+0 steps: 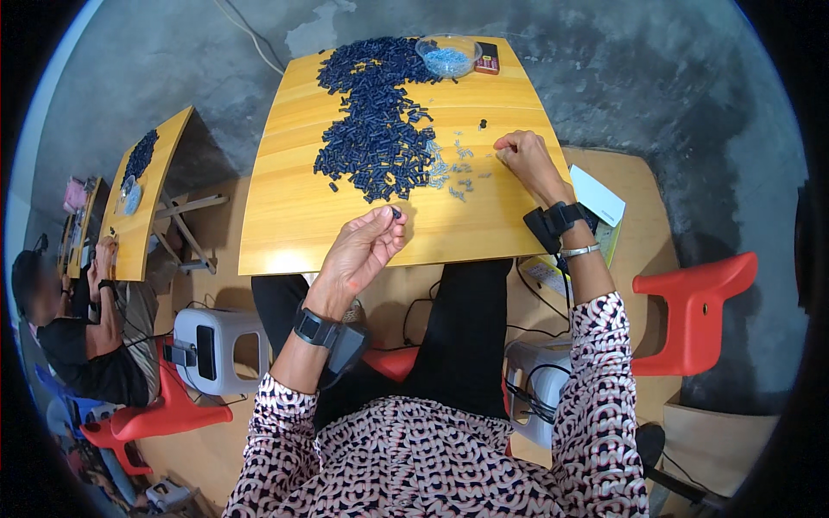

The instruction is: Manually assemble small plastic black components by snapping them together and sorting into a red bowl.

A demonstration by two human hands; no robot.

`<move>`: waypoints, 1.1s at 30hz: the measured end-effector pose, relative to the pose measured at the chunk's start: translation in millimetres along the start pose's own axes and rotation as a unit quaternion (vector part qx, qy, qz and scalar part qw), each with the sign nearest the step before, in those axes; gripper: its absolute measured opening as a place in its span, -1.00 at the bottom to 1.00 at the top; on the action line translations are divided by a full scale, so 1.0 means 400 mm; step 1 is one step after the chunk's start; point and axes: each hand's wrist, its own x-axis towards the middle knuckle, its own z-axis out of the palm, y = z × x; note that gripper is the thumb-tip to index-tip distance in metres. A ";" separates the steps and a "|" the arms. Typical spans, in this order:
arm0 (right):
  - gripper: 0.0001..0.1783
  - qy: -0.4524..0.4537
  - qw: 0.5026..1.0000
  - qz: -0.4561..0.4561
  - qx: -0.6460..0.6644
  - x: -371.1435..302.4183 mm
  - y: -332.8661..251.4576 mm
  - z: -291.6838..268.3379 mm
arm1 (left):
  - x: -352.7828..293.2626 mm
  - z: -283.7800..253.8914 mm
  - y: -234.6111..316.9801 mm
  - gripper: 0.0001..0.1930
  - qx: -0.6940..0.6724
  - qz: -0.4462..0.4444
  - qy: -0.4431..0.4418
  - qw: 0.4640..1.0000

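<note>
My left hand (366,249) is just above the table's front edge, pinching a small black tubular piece (396,212) between thumb and fingertips. Near the right edge of the yellow wooden table (285,190), my right hand (528,162) has its fingers curled together; whatever they may hold is hidden. Between the hands lie small pale, clear-looking pins (462,168), loosely scattered. To their left spreads a big heap of short black tubes (371,160), reaching toward the far edge. One black piece (483,124) stands apart, close to my right fingers.
At the far edge, a clear round bowl (423,66) holds light-blue bits beside a small red and black box (487,59). A red stool (704,319) stands at right. Leftward, a person (86,345) sits at another table (160,173). Cables hang under my table.
</note>
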 end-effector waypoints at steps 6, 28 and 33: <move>-0.79 -0.057 0.996 -0.049 -0.056 0.008 -0.001 0.027 | -0.008 -0.021 -0.015 -0.83 -0.004 0.006 0.004 1.000; -0.93 -0.107 0.866 0.061 0.484 -0.074 -0.307 0.021 | -0.093 -0.018 0.022 -0.83 -0.075 0.044 -0.010 0.996; -0.91 -0.085 0.852 -0.007 0.517 -0.185 -0.398 0.095 | -0.134 -0.018 0.023 -0.82 -0.125 0.049 -0.023 0.991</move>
